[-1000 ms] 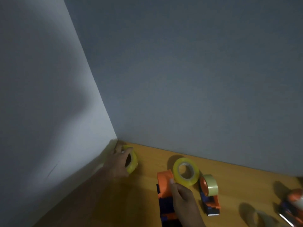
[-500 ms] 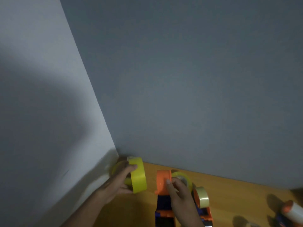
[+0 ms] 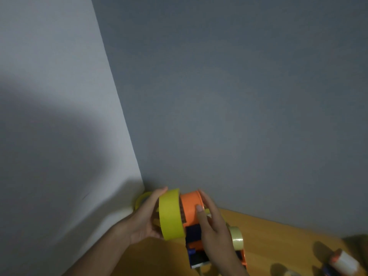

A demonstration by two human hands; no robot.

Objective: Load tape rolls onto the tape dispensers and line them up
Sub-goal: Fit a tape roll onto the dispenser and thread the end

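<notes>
Left hand [image 3: 143,220] grips yellow tape roll [image 3: 170,215], fingers curled around it, pressed against orange dispenser [image 3: 191,210] at its 3 o'clock. Right hand [image 3: 214,226] grasps the dispenser above the bench [image 3: 278,240].

Left hand [image 3: 144,218] presses yellow tape roll [image 3: 170,214] against dispenser [image 3: 192,209] (orange).

Blurred dispenser [image 3: 343,264] at the frame's bottom-right corner, partly cut off.
</notes>
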